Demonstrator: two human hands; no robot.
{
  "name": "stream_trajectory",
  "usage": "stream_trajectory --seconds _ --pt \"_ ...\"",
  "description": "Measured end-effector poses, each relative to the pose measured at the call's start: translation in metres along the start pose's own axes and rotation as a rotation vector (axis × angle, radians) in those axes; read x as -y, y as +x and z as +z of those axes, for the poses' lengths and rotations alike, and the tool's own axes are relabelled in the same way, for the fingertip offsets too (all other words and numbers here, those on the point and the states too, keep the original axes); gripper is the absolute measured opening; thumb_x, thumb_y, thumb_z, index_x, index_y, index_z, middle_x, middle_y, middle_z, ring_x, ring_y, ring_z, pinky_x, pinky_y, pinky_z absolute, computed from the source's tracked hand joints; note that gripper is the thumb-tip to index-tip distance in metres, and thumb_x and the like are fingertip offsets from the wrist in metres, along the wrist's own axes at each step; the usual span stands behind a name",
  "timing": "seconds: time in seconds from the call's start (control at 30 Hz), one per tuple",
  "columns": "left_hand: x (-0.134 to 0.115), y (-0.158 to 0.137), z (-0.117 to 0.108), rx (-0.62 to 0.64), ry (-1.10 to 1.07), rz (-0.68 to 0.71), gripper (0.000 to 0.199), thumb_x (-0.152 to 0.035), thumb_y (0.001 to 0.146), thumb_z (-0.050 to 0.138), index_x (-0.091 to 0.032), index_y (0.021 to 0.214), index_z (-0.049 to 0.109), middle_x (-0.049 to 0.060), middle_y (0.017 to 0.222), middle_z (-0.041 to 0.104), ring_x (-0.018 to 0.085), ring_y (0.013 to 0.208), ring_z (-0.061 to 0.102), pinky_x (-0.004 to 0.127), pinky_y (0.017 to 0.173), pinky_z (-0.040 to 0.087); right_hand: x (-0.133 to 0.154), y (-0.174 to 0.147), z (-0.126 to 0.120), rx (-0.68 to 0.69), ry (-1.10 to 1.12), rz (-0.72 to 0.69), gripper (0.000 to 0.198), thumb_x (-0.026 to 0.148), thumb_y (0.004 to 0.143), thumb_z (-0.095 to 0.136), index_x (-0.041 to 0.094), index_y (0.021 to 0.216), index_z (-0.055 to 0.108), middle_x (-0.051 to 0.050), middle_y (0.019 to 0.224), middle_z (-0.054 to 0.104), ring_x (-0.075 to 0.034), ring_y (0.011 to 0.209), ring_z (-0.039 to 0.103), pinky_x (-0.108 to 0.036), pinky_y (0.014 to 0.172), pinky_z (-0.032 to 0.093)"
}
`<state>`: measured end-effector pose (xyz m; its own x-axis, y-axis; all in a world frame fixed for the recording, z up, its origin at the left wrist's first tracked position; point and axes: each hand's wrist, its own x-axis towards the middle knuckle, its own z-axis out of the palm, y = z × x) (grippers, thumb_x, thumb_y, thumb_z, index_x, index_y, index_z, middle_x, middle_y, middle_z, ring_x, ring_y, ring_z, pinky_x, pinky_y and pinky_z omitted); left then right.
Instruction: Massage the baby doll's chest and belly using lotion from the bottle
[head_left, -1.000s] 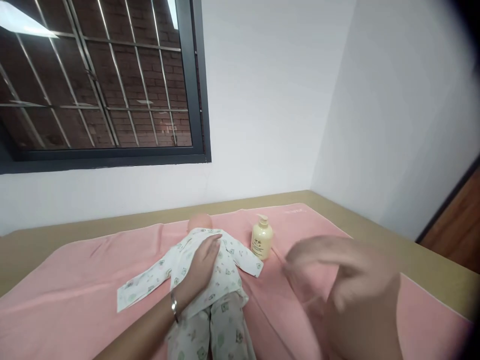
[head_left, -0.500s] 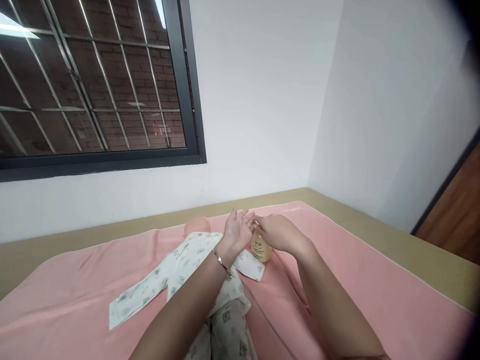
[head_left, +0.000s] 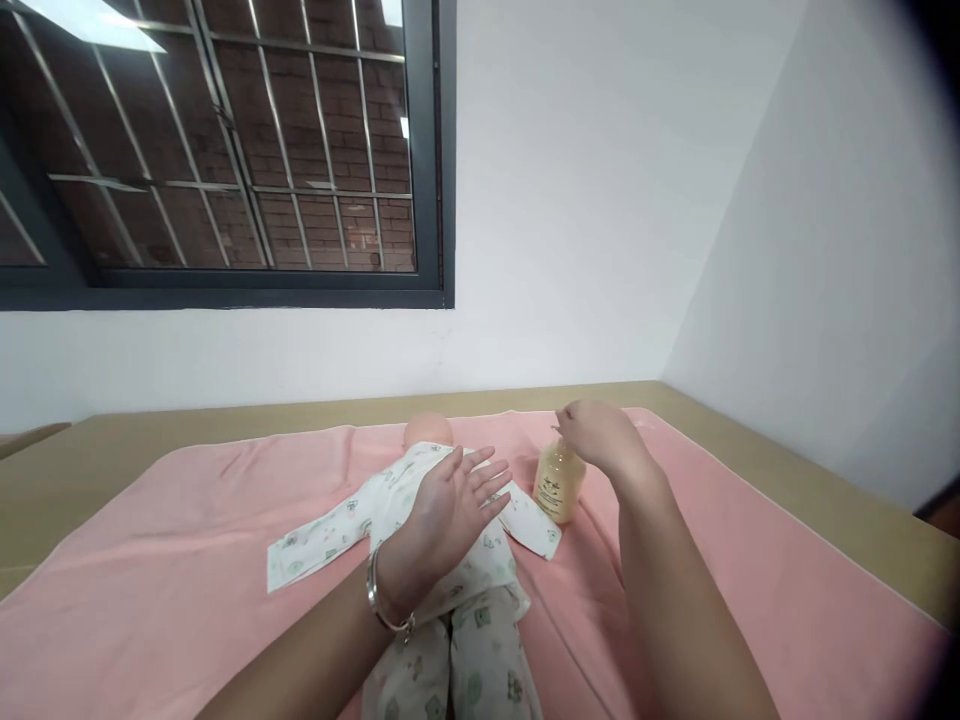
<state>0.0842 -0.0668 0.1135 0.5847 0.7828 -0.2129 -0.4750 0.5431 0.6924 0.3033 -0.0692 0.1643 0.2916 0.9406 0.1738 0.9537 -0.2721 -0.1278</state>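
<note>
My left hand [head_left: 454,505] is open, palm up with its fingers spread, above the chest of a doll in a white patterned top [head_left: 397,490]. Nothing solid lies in the palm. Over to the right, my right hand [head_left: 600,432] is closed at the top of a pale yellow bottle [head_left: 559,485], whose cap or pump it hides. That bottle leans slightly beside the doll's sleeve [head_left: 531,520]. The doll lies on its back, its bald head [head_left: 428,430] at the far end and its patterned trousers [head_left: 487,660] nearest me.
A pink blanket [head_left: 187,540] with some folds lies under the doll and bottle. Around it shows the tan table surface [head_left: 750,465], bordered by white walls at the back and right. A barred window [head_left: 300,150] is set in the back wall.
My left hand has come away from the right one and back toward me, its fingers spreading. The right hand stays at the bottle's top. The camera view has turned left.
</note>
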Motion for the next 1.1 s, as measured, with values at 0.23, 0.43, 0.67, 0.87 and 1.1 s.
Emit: stream_trajectory --seconds 0.23,0.43,0.67,0.87,1.1 --pt "-0.024 -0.038 -0.009 -0.181 0.061 0.058 0.040 -0.036 0.092 0.043 -0.009 0.118 0.055 0.018 0.125 0.060 0.029 0.113 0.060 0.046 0.099 0.045 0.007 -0.018 0.001 -0.039 0.001 0.046 0.036 0.025 0.096 0.030 0.018 0.082 0.063 -0.007 0.078 0.062 -0.019 0.067 0.057 -0.026 0.052 0.031" --pt "-0.035 -0.058 -0.005 -0.225 0.009 0.167 0.036 -0.034 0.092 0.044 -0.013 0.119 0.054 0.015 0.128 0.058 0.026 0.119 0.056 0.042 0.105 0.040 0.055 -0.057 0.017 -0.022 -0.074 -0.153 0.037 0.032 0.098 0.033 0.015 0.121 0.057 -0.014 0.113 0.061 -0.029 0.106 0.057 -0.044 0.089 0.043" --pt "-0.038 -0.074 0.003 -0.249 -0.085 0.156 0.044 -0.043 0.092 0.044 -0.018 0.127 0.051 0.011 0.138 0.050 0.024 0.132 0.044 0.036 0.111 0.035 0.126 -0.124 0.040 -0.221 0.140 -0.964 0.074 0.048 0.096 0.040 0.005 0.150 0.014 -0.017 0.153 0.012 -0.033 0.142 0.009 -0.055 0.113 0.024" --pt "-0.040 -0.081 0.000 -0.078 -0.072 0.328 0.053 -0.055 0.094 0.032 -0.031 0.142 0.035 0.002 0.149 0.039 0.017 0.143 0.021 0.036 0.120 0.015 0.136 -0.149 0.056 -0.520 0.214 -1.223 0.049 0.021 0.099 0.036 -0.001 0.141 0.024 -0.028 0.146 0.022 -0.037 0.139 0.019 -0.058 0.111 0.024" --pt "0.013 -0.103 -0.010 0.004 -0.013 0.067 0.057 -0.055 0.095 0.024 -0.029 0.144 0.037 -0.001 0.148 0.039 0.022 0.146 0.002 0.045 0.122 0.012 0.114 -0.141 0.033 -0.503 0.269 -1.216 0.067 0.053 0.102 0.012 0.005 0.150 0.014 -0.015 0.153 0.011 -0.036 0.140 0.014 -0.062 0.114 0.006"
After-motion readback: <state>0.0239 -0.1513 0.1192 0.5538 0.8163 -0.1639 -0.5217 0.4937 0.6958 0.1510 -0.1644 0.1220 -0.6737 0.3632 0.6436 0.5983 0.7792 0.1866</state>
